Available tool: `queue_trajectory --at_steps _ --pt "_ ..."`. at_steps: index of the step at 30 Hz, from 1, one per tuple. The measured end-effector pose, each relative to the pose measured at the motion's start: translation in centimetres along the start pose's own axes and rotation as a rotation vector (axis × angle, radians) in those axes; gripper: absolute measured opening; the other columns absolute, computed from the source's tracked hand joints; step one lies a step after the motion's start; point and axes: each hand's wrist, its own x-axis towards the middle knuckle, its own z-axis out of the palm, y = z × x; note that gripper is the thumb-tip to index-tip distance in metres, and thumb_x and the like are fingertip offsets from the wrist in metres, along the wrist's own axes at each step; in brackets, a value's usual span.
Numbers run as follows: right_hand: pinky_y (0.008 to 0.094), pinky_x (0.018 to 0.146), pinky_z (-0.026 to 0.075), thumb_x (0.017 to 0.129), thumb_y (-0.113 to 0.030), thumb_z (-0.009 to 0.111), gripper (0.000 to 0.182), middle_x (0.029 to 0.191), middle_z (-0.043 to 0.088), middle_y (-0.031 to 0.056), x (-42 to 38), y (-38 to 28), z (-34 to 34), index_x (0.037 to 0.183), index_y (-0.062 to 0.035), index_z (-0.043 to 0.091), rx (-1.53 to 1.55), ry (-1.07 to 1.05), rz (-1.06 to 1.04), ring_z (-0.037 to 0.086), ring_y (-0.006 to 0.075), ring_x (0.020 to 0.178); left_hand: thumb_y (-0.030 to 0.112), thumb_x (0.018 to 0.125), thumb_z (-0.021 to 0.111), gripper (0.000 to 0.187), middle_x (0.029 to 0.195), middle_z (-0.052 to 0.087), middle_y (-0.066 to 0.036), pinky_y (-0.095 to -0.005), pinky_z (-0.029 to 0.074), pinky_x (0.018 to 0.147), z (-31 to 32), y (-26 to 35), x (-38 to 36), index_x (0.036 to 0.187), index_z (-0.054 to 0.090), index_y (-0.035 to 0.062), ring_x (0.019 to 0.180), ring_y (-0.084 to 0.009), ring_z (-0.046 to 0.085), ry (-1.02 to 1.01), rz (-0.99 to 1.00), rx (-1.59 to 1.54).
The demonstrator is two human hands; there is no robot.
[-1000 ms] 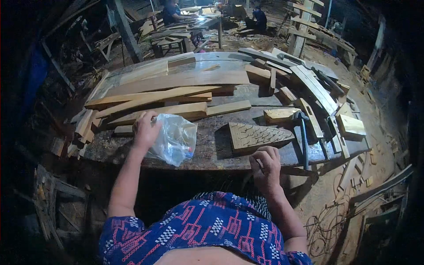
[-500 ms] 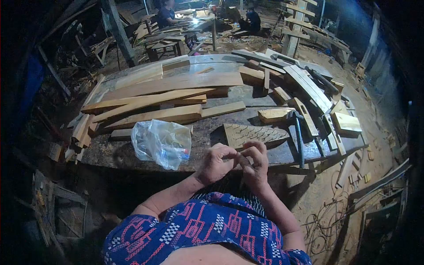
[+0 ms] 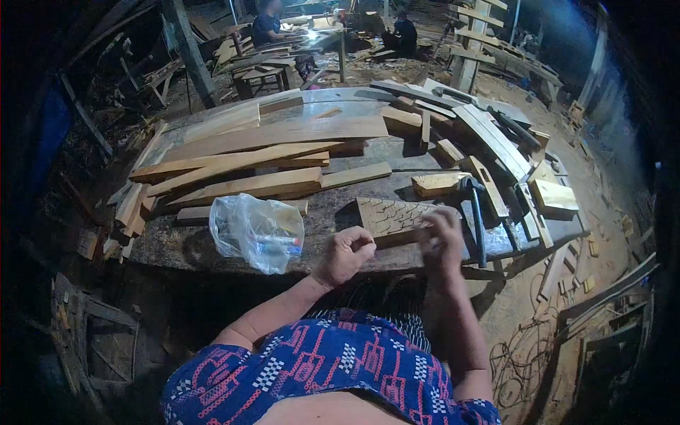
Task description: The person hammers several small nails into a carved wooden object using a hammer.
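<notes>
Fingers of left hand [image 3: 345,255] curled into loose fist, nothing visibly held, just left of carved wood panel [image 3: 397,218] | right hand [image 3: 440,244] blurred over panel's near edge, grip impossible to tell | panel flat on workbench [image 3: 340,205], right of plastic bag [image 3: 256,231], left of hammer [image 3: 473,205] | best steadied before lifting.

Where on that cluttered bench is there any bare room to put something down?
A bare strip of bench top lies between the plastic bag and the carved wood piece, below the planks. A smaller patch shows behind the wood block. The right end, around the hammer, is crowded with offcuts.
</notes>
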Motion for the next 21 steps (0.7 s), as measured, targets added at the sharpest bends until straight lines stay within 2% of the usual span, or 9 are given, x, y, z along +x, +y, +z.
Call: queue_trajectory --at_steps 2,3,4,7,10,14,16,19,21 --pt "0.0374 0.079 0.046 0.072 -0.006 0.069 0.023 0.097 0.058 0.0156 1.0 4.6 -1.8 0.094 -0.0036 0.064 -0.172 0.007 0.013 0.057 0.0323 0.091 0.007 0.081 0.062 0.004 0.072 0.059 0.001 -0.0226 0.046 0.063 -0.5 -1.2 0.2 0.080 0.060 0.0026 0.068 -0.0054 0.056 0.033 0.056 0.058" --pt "0.0402 0.080 0.045 0.073 -0.010 0.069 0.030 0.100 0.056 0.0161 1.2 5.5 -2.5 0.101 -0.0050 0.061 -0.337 0.002 0.093 0.055 0.0340 0.094 0.007 0.081 0.062 0.004 0.072 0.059 0.001 -0.0226 0.046 0.063 -0.7 -1.6 0.2 0.080 0.060 0.0026 0.068 -0.0054 0.056 0.032 0.054 0.058" --pt "0.0402 0.080 0.045 0.073 -0.010 0.069 0.030 0.100 0.056 0.0161 1.1 7.0 -2.9 0.101 -0.0050 0.061 -0.339 0.003 0.094 0.055 0.0340 0.094 0.007 0.081 0.062 0.005 0.072 0.059 0.001 -0.0225 0.046 0.063 -0.7 -1.9 0.3 0.080 0.061 0.0026 0.068 -0.0054 0.055 0.048 0.044 0.034" --pt "0.0449 0.081 0.045 0.072 -0.019 0.069 0.044 0.106 0.051 0.0157 0.0 11.8 -3.0 0.112 -0.0077 0.054 -0.719 -0.200 0.342 0.051 0.0358 0.098 0.007 0.080 0.063 0.005 0.072 0.059 0.001 -0.0222 0.045 0.063 -0.9 -3.1 0.7 0.080 0.061 0.0027 0.068 -0.0051 0.054 0.071 0.022 0.050" --pt "0.0445 0.078 0.046 0.070 -0.015 0.066 0.041 0.103 0.052 0.0147 0.0 12.0 -2.7 0.109 -0.0083 0.055 -0.786 -0.168 0.295 0.051 0.0350 0.096 0.007 0.081 0.063 0.005 0.071 0.059 0.002 -0.0219 0.044 0.062 -0.7 -4.6 1.2 0.081 0.061 0.0025 0.068 -0.0047 0.053 0.118 0.097 0.102" --pt "0.0449 0.073 0.048 0.069 -0.011 0.062 0.036 0.099 0.051 0.0130 1.2 13.0 -1.9 0.104 -0.0086 0.055 -0.787 -0.062 0.409 0.052 0.0342 0.095 0.009 0.081 0.062 0.007 0.070 0.058 0.001 -0.0230 0.044 0.061 -0.7 -4.2 1.3 0.079 0.061 0.0023 0.065 -0.0061 0.053 0.131 0.049 0.102" --pt "0.0454 0.073 0.048 0.072 -0.013 0.062 0.035 0.099 0.052 0.0153 1.2 14.0 -1.9 0.105 -0.0092 0.053 -0.792 -0.057 0.400 0.054 0.0356 0.092 0.009 0.081 0.062 0.008 0.068 0.057 -0.001 -0.0242 0.044 0.061 -0.7 -4.0 1.4 0.077 0.060 0.0018 0.064 -0.0076 0.053 0.142 0.024 0.097" --pt "0.0496 0.074 0.048 0.078 -0.015 0.059 0.032 0.094 0.058 0.0195 1.2 16.3 -1.7 0.108 -0.0104 0.049 -0.710 -0.123 0.618 0.061 0.0402 0.085 0.008 0.081 0.061 0.008 0.068 0.058 -0.001 -0.0247 0.044 0.062 -1.2 -4.6 1.9 0.078 0.060 0.0012 0.066 -0.0087 0.054 0.169 0.018 0.089" --pt "0.0503 0.075 0.047 0.082 -0.017 0.053 0.027 0.093 0.061 0.0232 1.5 16.8 -2.0 0.108 -0.0093 0.050 -0.667 -0.166 0.644 0.061 0.0422 0.088 0.007 0.082 0.059 0.008 0.069 0.058 -0.002 -0.0253 0.045 0.063 -1.7 -4.9 2.7 0.078 0.060 0.0003 0.068 -0.0100 0.055 0.246 0.161 0.183"
